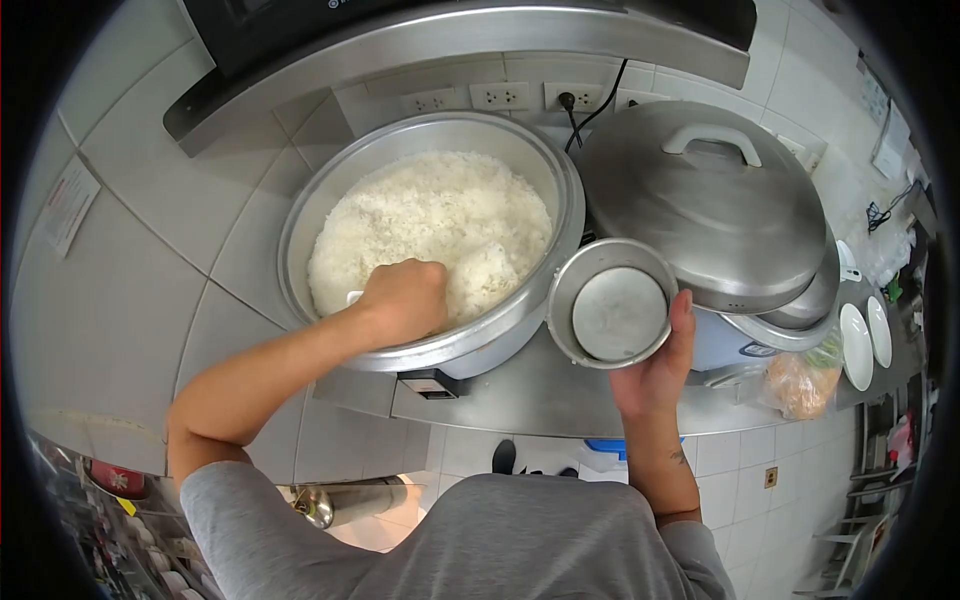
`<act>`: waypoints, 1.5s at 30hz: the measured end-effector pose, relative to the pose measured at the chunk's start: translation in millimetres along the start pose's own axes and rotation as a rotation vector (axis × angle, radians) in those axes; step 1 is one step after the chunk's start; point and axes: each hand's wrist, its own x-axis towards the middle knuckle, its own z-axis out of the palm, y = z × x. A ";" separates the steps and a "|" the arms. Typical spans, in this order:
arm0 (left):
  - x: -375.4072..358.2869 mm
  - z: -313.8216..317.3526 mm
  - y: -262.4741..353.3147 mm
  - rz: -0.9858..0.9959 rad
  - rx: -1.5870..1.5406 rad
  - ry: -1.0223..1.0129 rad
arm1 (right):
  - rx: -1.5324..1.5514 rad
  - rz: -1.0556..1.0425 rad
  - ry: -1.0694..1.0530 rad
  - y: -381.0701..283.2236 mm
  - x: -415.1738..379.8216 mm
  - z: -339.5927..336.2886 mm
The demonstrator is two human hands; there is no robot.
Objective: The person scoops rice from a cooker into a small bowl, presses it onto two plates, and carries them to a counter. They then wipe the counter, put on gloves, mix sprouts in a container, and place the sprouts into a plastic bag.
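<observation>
My left hand (pixel 405 298) is closed in a fist over the near side of a large rice cooker (pixel 470 345). A white handle end (pixel 354 297) pokes out beside the fist; the rest of that utensil is hidden by the hand and rice. Cooked white rice (pixel 430 210) fills much of the pot, with a raised clump just right of the fist. In my right hand (pixel 655 365) is a round metal cup (pixel 618 312), tilted so that its bare inside faces me. It is held by its right side, thumb along the rim, just right of the cooker.
A second cooker (pixel 720 340) with a domed metal lid (pixel 705 200) stands at the right. Beside it are a plastic-wrapped bundle (pixel 802 385) and white plates (pixel 856 345). A metal hood edge (pixel 450 75) hangs above. A plugged-in black cord (pixel 600 105) runs behind.
</observation>
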 end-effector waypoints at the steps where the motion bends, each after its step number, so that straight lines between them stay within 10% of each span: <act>1: 4.8 3.1 -2.7 0.009 -0.066 -0.013 | -0.007 -0.005 0.021 -0.6 0.2 3.3; 11: 5.6 -22.1 -40.7 -0.225 -0.785 -0.065 | -0.167 -0.023 -0.002 4.7 52.9 55.0; 23: 1.7 -30.5 -7.5 0.131 0.482 0.751 | -0.088 0.431 -0.028 88.2 105.0 97.6; 29: 64.7 -35.4 -70.6 -0.099 0.244 0.317 | -0.025 0.256 -0.044 53.6 102.6 71.1; 33: 65.8 4.8 -16.8 0.102 0.199 0.116 | -0.019 0.082 -0.021 29.9 86.0 65.4; 42: 32.9 21.5 -13.6 0.216 -0.306 0.107 | -0.032 -0.051 0.020 12.0 58.0 59.9; 45: 20.4 -0.9 -18.9 -0.091 -0.697 -0.239 | 0.015 -0.040 -0.003 14.3 63.2 56.7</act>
